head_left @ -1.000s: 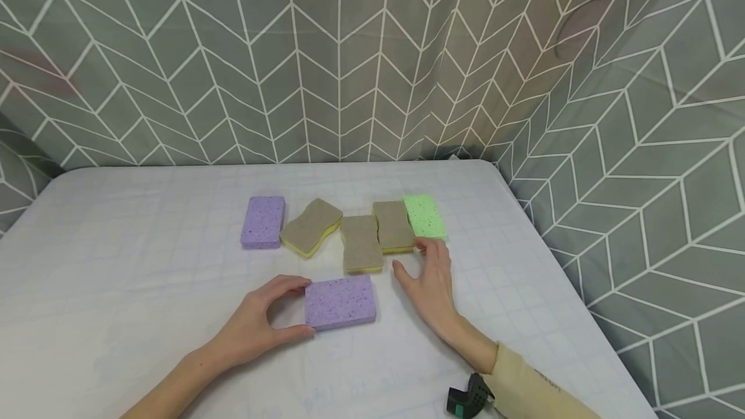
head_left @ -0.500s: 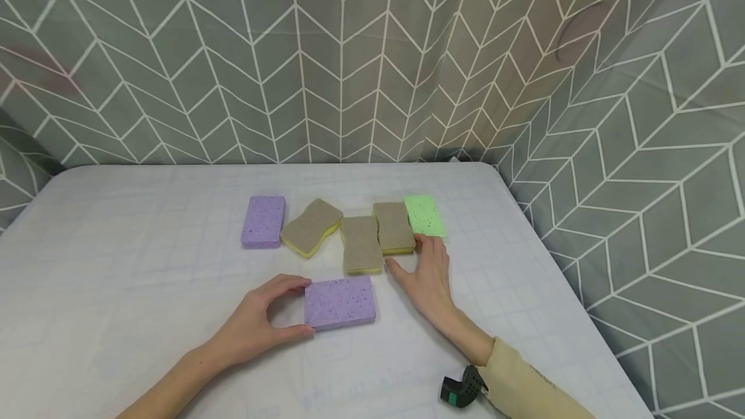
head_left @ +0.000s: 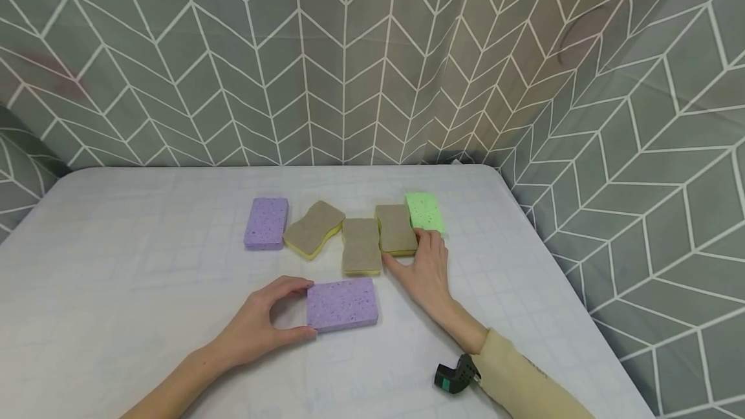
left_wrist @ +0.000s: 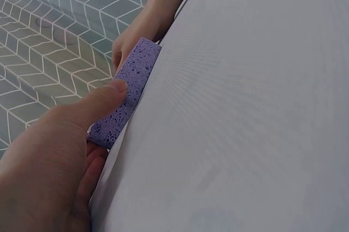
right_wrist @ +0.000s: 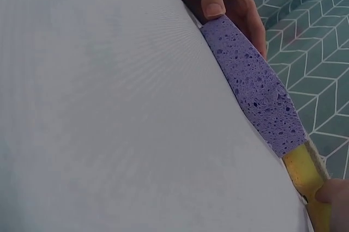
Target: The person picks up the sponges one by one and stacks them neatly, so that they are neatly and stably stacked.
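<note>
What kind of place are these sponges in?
Probably an indoor corner set up for hand work, though I can't tell what building. A white table stands beside grey zigzag curtains, with sponges laid out on top.

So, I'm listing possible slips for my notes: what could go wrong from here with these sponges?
First, the rightmost tan sponge sits snugly between the green sponge and the middle tan sponge; if the right hand moves it, either neighbor might shift too.

Second, the left hand holds the near purple sponge at one end only, so a bump to the free end could swivel it.
</note>
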The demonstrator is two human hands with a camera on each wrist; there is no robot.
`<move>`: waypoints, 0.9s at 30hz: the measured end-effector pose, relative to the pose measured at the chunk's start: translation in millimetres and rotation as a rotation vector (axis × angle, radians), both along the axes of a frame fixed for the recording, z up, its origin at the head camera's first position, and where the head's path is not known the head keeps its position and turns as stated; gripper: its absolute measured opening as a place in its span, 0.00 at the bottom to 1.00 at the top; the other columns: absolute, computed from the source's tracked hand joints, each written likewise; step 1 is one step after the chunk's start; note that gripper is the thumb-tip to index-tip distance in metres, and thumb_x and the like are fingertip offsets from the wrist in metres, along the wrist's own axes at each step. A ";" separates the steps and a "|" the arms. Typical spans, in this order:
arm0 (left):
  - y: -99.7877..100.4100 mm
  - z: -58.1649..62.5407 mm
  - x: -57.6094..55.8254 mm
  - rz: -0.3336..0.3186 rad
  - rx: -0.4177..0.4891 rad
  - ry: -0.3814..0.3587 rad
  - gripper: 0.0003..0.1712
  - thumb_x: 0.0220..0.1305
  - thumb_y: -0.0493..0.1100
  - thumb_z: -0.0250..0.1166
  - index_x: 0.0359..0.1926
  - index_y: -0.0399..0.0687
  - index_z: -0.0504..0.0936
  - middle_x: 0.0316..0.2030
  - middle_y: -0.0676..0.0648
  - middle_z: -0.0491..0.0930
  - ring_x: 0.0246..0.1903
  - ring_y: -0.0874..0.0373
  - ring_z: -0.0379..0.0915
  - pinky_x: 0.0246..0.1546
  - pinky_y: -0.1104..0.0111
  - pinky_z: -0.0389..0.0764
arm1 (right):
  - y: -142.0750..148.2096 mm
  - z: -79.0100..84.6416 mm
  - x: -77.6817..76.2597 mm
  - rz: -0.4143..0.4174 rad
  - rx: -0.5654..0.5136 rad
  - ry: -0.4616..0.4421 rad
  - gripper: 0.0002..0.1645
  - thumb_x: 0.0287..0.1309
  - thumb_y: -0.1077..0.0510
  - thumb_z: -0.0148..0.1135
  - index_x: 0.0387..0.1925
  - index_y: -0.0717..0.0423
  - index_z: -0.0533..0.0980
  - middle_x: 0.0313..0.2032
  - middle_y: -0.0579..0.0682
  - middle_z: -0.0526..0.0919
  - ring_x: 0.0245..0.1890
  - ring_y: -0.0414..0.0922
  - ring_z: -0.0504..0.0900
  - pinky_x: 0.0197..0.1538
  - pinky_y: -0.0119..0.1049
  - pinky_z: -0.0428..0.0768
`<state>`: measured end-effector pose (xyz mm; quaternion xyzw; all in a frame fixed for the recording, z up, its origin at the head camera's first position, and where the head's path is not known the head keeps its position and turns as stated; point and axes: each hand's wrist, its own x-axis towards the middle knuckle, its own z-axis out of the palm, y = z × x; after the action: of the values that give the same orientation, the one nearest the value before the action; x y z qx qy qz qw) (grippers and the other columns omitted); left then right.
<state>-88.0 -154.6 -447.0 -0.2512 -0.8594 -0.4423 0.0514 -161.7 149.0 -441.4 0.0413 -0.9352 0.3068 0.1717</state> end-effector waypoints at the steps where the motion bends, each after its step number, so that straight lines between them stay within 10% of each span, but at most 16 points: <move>1: 0.1 0.0 0.1 0.000 0.001 0.002 0.38 0.47 0.59 0.79 0.60 0.57 0.78 0.52 0.63 0.79 0.52 0.64 0.78 0.58 0.77 0.75 | 0.1 0.2 -0.2 0.001 0.001 0.002 0.47 0.50 0.40 0.73 0.60 0.68 0.67 0.52 0.61 0.69 0.50 0.57 0.68 0.55 0.49 0.69; 27: 0.9 -0.3 1.4 -0.020 0.021 0.044 0.38 0.48 0.56 0.80 0.60 0.56 0.78 0.53 0.60 0.79 0.51 0.61 0.78 0.58 0.82 0.71 | 7.6 -0.6 3.8 0.025 -0.050 -0.016 0.45 0.49 0.46 0.72 0.62 0.67 0.67 0.53 0.61 0.71 0.52 0.57 0.69 0.57 0.49 0.67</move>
<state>-86.7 -153.7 -447.3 -0.2690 -0.8507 -0.4463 0.0686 -157.9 156.6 -442.0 0.0464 -0.9281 0.3324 0.1611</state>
